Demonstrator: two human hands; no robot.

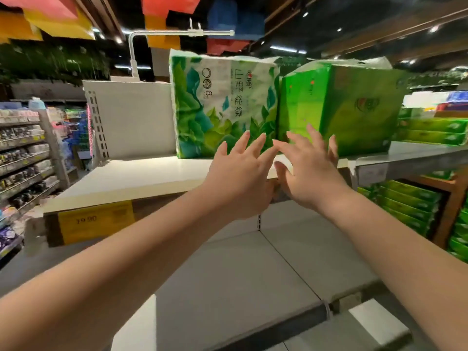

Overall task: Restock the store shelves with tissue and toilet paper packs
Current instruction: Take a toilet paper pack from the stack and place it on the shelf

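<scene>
1. Store aisles with stocked racks lay behind a white upper shelf carrying a yellow price tag.
2. On that shelf stood a leaf-printed tissue pack, upright, touching a plain green pack on its right.
3. Left hand and right hand reached toward the packs, fingers spread, each grip released and grasping nothing.

Both forearms were bare from the frame's lower edge to the wrists, with no sleeve in view. The left hand and right hand wore no gloves, rings or watch. Fingers were slender, with short, unpainted nails.
</scene>
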